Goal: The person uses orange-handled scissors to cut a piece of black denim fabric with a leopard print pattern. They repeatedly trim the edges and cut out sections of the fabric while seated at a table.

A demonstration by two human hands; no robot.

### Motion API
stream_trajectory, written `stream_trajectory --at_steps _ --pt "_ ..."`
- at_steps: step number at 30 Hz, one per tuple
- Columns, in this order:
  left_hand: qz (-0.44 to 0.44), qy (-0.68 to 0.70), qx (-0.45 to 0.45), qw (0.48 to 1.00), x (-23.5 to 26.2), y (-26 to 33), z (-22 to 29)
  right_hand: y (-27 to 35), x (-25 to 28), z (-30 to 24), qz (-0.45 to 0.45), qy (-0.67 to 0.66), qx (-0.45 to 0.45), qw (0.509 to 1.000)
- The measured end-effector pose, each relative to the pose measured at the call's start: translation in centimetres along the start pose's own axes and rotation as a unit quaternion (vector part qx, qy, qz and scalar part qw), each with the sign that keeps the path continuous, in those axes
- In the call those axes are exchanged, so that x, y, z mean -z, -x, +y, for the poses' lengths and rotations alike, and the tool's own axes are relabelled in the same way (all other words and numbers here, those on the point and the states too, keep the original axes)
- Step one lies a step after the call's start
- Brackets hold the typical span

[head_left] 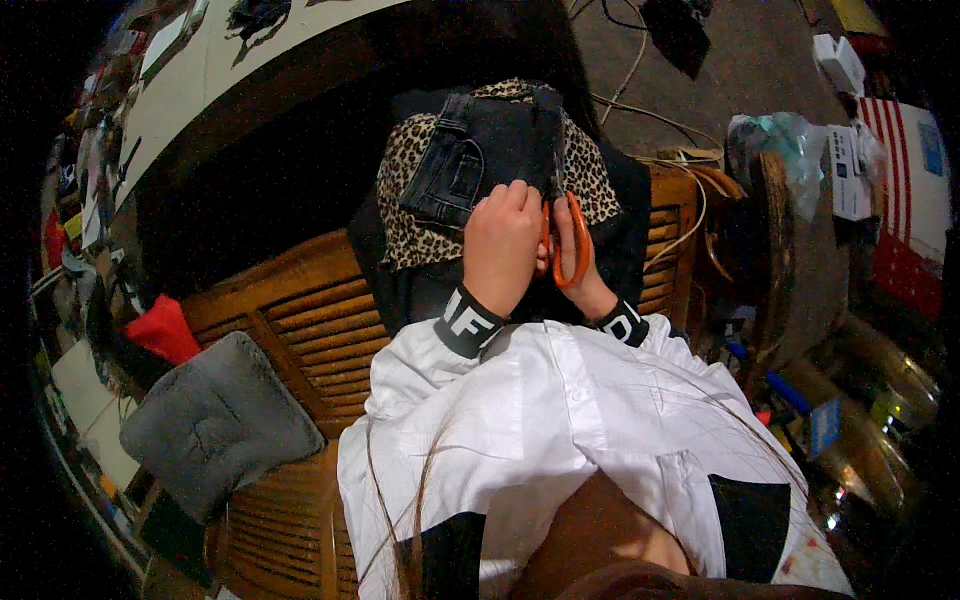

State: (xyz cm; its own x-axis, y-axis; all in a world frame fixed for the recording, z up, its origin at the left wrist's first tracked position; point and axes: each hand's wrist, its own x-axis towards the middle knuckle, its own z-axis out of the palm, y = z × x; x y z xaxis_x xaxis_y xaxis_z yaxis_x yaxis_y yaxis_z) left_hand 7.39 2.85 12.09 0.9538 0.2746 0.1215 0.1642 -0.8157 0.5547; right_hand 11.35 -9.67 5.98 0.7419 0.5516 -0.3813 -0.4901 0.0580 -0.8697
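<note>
Black denim jeans (520,135), with a back pocket and waistband showing, lie folded on leopard-print cloth (408,165) over my lap. My left hand (503,240) is closed on the lower edge of the denim, its fingers curled down against it. Just to the right, my right hand (592,290) is closed round a pair of orange-handled scissors (582,240). The scissor blades point away from me along the right side of the denim. Whether the blades are parted, and what lies between them, is too dark to tell.
A slatted wooden bench (290,300) is under me, with a grey cushion (222,415) and red cloth (165,330) at the left. A pale table (215,70) stands far left. Cables (640,110) cross the floor ahead. Plastic bags (780,150) and boxes (850,175) sit at the right.
</note>
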Motion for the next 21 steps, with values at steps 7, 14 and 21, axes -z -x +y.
stream_trajectory --at_steps 7,14,21 --pt "-0.002 -0.013 0.001 1.000 0.2 1.0 0.8 -0.3 -0.5 -0.7 0.070 0.146 0.063 0.985" --pt "0.012 -0.002 0.000 1.000 -0.1 1.0 1.0 -0.2 -1.9 -3.9 0.087 -0.033 -0.109 0.990" --pt "0.054 0.025 -0.004 0.998 -1.1 0.3 0.5 1.7 -2.0 -2.6 0.067 -0.082 -0.141 0.984"
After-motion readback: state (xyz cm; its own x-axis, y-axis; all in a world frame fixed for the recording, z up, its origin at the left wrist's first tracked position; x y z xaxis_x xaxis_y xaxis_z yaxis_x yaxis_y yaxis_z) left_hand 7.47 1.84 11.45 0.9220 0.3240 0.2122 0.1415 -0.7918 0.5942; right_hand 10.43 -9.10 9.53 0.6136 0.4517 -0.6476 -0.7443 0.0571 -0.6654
